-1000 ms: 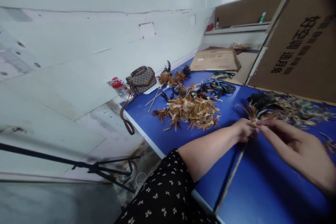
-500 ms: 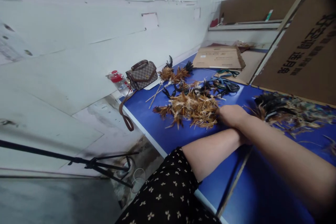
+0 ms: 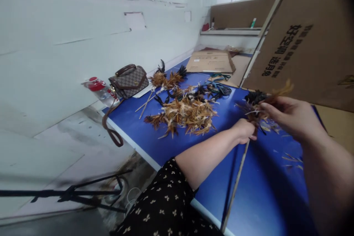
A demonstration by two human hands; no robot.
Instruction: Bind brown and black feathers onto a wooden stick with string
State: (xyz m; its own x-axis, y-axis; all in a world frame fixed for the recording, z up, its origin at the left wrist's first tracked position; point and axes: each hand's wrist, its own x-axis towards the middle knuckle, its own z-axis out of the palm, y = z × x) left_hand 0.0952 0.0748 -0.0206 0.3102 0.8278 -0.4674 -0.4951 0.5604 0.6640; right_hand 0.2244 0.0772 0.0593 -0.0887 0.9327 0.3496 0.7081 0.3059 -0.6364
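Head view: dark feather bunch [image 3: 254, 97] at top of thin stick [image 3: 238, 180], over blue table [image 3: 257, 191], right of loose brown feather pile [image 3: 190, 112]. Stick gripped just under feathers by left hand [image 3: 245, 131], fingers clamped round it. Orange-brown feather [image 3: 284, 90] pinched in right hand [image 3: 295, 116], fingers closed on it, right beside bunch. Further out: patterned handbag [image 3: 129, 81] next to red-lidded bottle [image 3: 100, 90], flattened cardboard [image 3: 211, 62] near wall, big printed box panel [image 3: 306, 44] propped upright.
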